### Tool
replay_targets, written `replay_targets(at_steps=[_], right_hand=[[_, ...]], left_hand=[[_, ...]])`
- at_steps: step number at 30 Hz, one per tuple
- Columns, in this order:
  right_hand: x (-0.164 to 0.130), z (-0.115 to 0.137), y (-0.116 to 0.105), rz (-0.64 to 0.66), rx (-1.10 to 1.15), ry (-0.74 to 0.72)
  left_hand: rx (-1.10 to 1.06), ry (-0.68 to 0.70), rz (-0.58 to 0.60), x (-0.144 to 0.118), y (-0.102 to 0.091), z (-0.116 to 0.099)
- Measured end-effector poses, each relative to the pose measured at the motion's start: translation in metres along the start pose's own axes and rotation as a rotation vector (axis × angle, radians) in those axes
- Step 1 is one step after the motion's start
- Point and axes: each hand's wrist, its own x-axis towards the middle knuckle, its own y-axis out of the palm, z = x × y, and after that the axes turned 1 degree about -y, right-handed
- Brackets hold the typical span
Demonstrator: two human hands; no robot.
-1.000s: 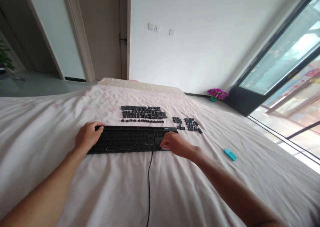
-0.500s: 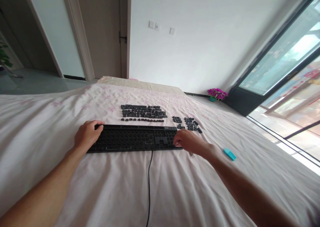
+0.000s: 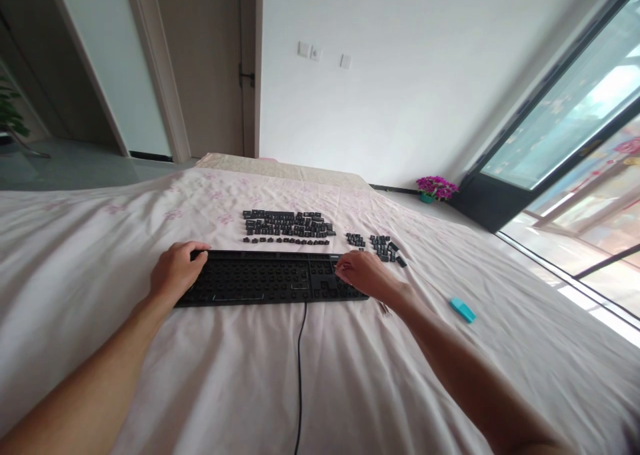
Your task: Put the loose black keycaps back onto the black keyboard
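A black keyboard (image 3: 255,281) with its keycaps off lies on the bed, its cable running toward me. My left hand (image 3: 176,268) is closed around the keyboard's far left corner, thumb over the edge. Over the number-pad side, my right hand (image 3: 364,271) has its fingers pinched together, pointing down at the key sockets. Whatever is between those fingertips is hidden or too small to name. Beyond the keyboard, loose black keycaps (image 3: 287,225) lie in rough rows, with smaller groups of keycaps (image 3: 383,247) to the right.
The pale flowered bedsheet (image 3: 240,375) is wrinkled. A turquoise object (image 3: 463,310) lies right of my right forearm. Thin metal prongs (image 3: 384,308) show beside my right wrist. A pot of purple flowers (image 3: 436,188) stands on the floor near the glass door.
My right hand has moved left along the keyboard, from its right edge further over the number-pad area. My left hand keeps its hold on the corner.
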Motion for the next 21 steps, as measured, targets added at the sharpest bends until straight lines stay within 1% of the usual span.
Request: replay_targets(at_steps=[2, 5, 7, 10, 11, 12, 13, 16, 17, 19, 21], right_hand=[[0.008, 0.004, 0.006, -0.012, -0.005, 0.067], [0.011, 0.006, 0.007, 0.059, -0.024, 0.109], [0.006, 0.006, 0.002, 0.149, -0.019, 0.097], [-0.002, 0.003, -0.01, 0.342, 0.053, 0.025], [-0.004, 0.002, -0.013, 0.384, 0.069, 0.002], [-0.004, 0.0, -0.014, 0.385, 0.068, -0.006], [-0.003, -0.002, -0.015, 0.354, 0.048, 0.004], [0.006, -0.005, -0.009, 0.161, -0.066, 0.085], [0.009, -0.005, -0.005, 0.115, -0.101, 0.104], [0.015, -0.002, 0.002, 0.07, -0.169, 0.118], [0.016, 0.002, 0.006, 0.069, -0.229, 0.122]], left_hand=[[0.0, 0.001, 0.0, 0.0, 0.0, 0.0], [0.005, 0.0, -0.002, 0.0, 0.0, 0.001], [0.007, 0.002, -0.002, 0.0, 0.0, 0.001], [0.005, 0.006, -0.002, 0.001, 0.001, 0.002], [0.003, 0.007, -0.002, 0.001, 0.002, 0.002], [0.002, 0.007, -0.001, 0.001, 0.002, 0.002], [0.001, 0.006, -0.001, 0.001, 0.002, 0.001], [0.005, 0.0, 0.004, 0.0, 0.001, 0.0], [0.008, -0.002, 0.005, 0.0, 0.0, 0.0], [0.012, -0.003, 0.005, -0.001, 0.0, -0.001], [0.011, -0.001, 0.007, -0.001, -0.001, -0.001]])
